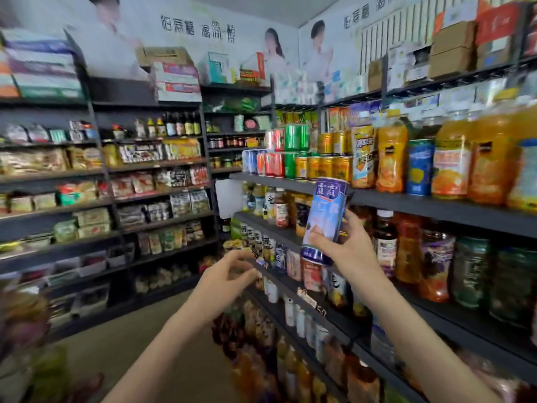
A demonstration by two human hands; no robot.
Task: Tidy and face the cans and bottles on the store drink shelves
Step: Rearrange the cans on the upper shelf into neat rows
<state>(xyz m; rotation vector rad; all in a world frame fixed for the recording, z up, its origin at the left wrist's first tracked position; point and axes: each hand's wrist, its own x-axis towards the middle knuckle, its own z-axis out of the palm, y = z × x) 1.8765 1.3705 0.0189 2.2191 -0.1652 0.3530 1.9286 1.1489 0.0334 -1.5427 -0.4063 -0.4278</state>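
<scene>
My right hand (345, 245) grips a tall blue can (327, 216) with white characters, held upright and slightly tilted in front of the drink shelves. My left hand (229, 274) hovers lower left of it with fingers loosely curled, holding nothing. On the upper shelf (406, 203) stand stacked cans: blue, red (274, 164), green (293, 138) and yellow (328, 167). Orange juice bottles (390, 158) fill the shelf to the right. The shelves below hold tea and juice bottles (385, 242).
Dark shelves of snack packets (139, 181) line the left wall across a narrow aisle. Cardboard boxes (452, 49) sit on top of the right shelving. More bottles (293, 309) crowd the lower right shelves. The tan floor (139, 330) lies between the shelf rows.
</scene>
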